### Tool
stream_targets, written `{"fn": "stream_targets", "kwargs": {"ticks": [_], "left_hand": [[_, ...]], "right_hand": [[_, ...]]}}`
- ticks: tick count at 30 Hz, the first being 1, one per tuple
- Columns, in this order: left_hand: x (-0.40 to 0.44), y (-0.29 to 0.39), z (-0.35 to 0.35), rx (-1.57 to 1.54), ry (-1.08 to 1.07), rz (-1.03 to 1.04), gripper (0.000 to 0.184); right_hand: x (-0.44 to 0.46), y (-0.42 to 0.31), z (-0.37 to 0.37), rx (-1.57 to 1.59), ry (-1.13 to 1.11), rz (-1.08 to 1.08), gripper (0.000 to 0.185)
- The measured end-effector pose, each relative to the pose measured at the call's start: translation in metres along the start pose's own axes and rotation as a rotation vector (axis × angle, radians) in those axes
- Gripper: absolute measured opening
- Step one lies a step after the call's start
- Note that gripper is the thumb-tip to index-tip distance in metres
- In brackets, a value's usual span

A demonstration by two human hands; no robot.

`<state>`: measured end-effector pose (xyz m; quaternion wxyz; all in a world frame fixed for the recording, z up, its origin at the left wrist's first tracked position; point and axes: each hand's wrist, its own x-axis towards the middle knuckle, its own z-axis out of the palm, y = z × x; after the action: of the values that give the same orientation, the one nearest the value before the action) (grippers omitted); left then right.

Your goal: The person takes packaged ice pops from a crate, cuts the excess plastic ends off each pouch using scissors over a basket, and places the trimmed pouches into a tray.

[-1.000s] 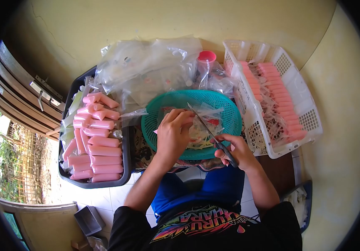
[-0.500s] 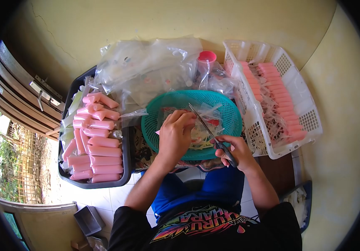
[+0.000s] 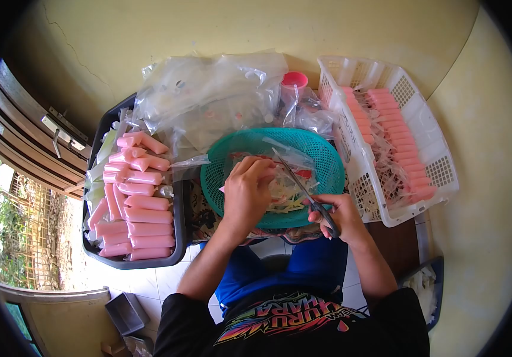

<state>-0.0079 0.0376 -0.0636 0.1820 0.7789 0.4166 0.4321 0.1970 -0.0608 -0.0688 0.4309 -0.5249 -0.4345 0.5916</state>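
**Black Printed T-Shirt Over Blue Legwear**

The person wears a black short-sleeved T-shirt [image 3: 291,333] with loose, plain sleeves. Large stylised lettering [image 3: 297,318] runs across it in white, pink, orange, yellow and green, upside down in the head view, with streaks of the same colours spreading from one end. A small reddish drop-shaped mark [image 3: 343,326] sits near the lettering. The legwear [image 3: 318,265] is bright blue, and no pattern can be made out on it. The hands are bare.
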Motion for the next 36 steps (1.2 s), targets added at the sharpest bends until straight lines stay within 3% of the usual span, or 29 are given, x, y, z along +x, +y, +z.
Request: {"fn": "stream_targets", "kwargs": {"ticks": [3,5,6,8,14,20,23,27,29,30,35,36], "left_hand": [[0.001,-0.001,-0.001,-0.019,-0.004,-0.035,0.019],[0.0,-0.004,0.0,-0.039,-0.008,-0.045,0.02],[0.0,-0.004,0.0,-0.06,-0.012,-0.054,0.021],[0.001,0.001,-0.004,-0.033,-0.006,-0.064,0.025],[0.0,-0.003,-0.006,-0.102,0.017,-0.164,0.038],[-0.002,-0.007,-0.01,-0.22,0.011,-0.224,0.033],[-0.002,-0.003,-0.018,-0.259,0.016,-0.211,0.029],[-0.001,-0.005,-0.024,-0.27,0.013,-0.181,0.026],[-0.001,-0.003,-0.026,-0.301,-0.013,-0.191,0.025],[-0.001,-0.002,-0.027,-0.333,-0.041,-0.202,0.025],[-0.006,-0.004,-0.027,-0.519,-0.097,-0.233,0.034],[-0.005,-0.003,-0.029,-0.596,-0.119,-0.241,0.037]], "right_hand": [[0.003,-0.005,0.0,-0.003,-0.002,-0.005,0.044],[0.008,-0.01,0.002,-0.388,0.081,-0.137,0.046],[0.01,-0.01,0.002,-0.389,0.082,-0.137,0.046],[0.015,-0.009,0.001,-0.587,0.154,-0.381,0.041],[0.036,-0.011,0.002,-0.935,0.174,-0.542,0.047],[0.065,0.02,0.012,-1.106,0.165,-0.459,0.032],[0.07,0.024,0.013,-1.187,0.131,-0.531,0.031],[0.071,0.016,0.017,-1.191,0.14,-0.393,0.029],[0.069,0.006,0.023,-0.962,0.167,-0.597,0.032],[0.067,-0.002,0.026,-0.962,0.166,-0.599,0.032],[0.06,-0.023,0.041,-0.196,0.013,-0.545,0.034],[0.058,-0.027,0.044,-0.194,0.011,-0.548,0.034]]}}
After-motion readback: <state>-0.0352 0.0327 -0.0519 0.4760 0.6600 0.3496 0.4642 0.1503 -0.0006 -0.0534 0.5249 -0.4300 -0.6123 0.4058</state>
